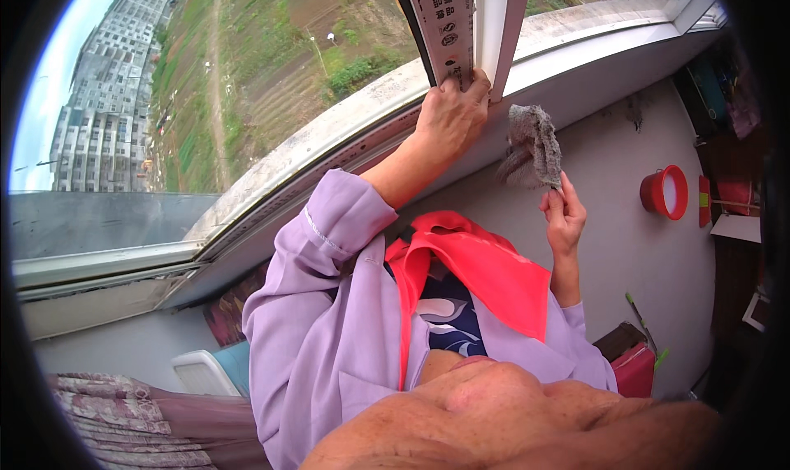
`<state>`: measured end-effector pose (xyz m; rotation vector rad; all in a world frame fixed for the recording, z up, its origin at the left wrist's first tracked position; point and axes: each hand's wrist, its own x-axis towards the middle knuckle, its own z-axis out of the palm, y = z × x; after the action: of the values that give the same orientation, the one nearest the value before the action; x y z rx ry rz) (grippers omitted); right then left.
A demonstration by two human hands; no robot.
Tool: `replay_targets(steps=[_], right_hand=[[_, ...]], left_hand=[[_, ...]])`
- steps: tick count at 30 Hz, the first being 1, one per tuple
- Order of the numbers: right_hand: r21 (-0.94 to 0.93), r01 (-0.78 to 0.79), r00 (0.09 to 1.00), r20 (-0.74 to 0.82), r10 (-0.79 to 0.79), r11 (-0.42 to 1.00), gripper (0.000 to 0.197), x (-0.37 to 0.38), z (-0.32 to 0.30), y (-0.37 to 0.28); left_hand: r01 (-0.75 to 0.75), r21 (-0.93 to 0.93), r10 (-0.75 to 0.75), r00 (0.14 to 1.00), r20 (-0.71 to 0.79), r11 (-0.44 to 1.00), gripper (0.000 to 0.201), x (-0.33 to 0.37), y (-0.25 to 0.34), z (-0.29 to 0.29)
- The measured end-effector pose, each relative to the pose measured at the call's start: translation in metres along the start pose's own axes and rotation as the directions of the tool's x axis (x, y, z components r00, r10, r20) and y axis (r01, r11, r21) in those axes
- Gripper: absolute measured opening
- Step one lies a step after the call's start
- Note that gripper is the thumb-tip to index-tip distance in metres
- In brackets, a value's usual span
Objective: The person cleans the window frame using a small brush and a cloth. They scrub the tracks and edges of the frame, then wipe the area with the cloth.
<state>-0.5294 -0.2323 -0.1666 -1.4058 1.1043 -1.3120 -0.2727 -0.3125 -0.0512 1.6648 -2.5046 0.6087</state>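
My left hand (453,118) is up at the window, its fingers curled against the lower end of a white window frame (485,25). A strip with dark printing (447,25) runs along that frame just above my fingers. Lower and to the right, my right hand (564,216) pinches a grey, fuzzy cloth (539,141) by its bottom corner. The cloth stands up from my fingertips, bunched, and its left part is smeared. It appears apart from the frame.
A pale sill (592,54) and a window track (247,223) run along the opening. On the floor at right stands a red bucket (663,193) with light-coloured contents. A red box-like thing (634,369) lies near my right side. Patterned curtains (123,425) hang at lower left.
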Motion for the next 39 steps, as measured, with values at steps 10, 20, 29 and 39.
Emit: replay_targets(steps=[10, 20, 29, 39], right_hand=[[0.078, -0.081, 0.990, 0.123, 0.071, 0.994, 0.041, 0.000, 0.002, 0.000], [0.295, -0.040, 0.976, 0.216, -0.025, 0.955, 0.018, 0.047, 0.035, -0.030], [0.373, -0.007, 0.962, 0.255, -0.095, 0.928, 0.030, 0.084, 0.046, -0.014], [0.075, 0.185, 0.983, -0.022, -0.183, 0.980, 0.033, 0.092, 0.097, -0.056]], left_hand=[[-0.103, -0.323, -0.026, 0.929, -0.370, 0.941, 0.034, -0.056, -0.014, -0.031], [0.257, -0.400, -0.467, 0.622, -0.628, 0.880, 0.027, -0.162, -0.060, -0.059], [0.696, -0.597, -0.758, -0.118, -0.642, 0.398, 0.016, -0.342, -0.134, -0.061], [0.715, -0.699, -0.687, -0.505, -0.523, 0.007, 0.036, -0.546, -0.201, -0.026]])
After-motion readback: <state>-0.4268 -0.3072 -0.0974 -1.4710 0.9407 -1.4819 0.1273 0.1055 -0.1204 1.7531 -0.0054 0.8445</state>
